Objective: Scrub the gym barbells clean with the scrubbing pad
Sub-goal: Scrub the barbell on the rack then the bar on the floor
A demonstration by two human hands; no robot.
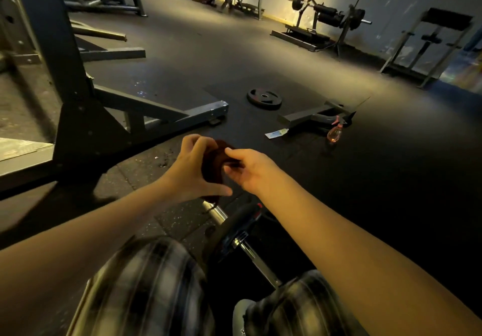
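Left hand (pixel 193 171), at centre frame on my feed, curls fingers and thumb round a dark reddish-brown scrubbing pad (pixel 212 162); right hand (pixel 249 171) pinches the pad's right edge. I see both holding it above the chrome steel barbell (pixel 249 253), lying on the black rubber floor (pixel 365 179) at lower centre between plaid-trousered knees (pixel 146 283). Farther right sits a clear pinkish spray bottle (pixel 334 134).

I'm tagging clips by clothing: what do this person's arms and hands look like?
The left hand and right hand are ungloved, with no ring or watch visible; both arms are bare to the frame edge, no sleeves showing.
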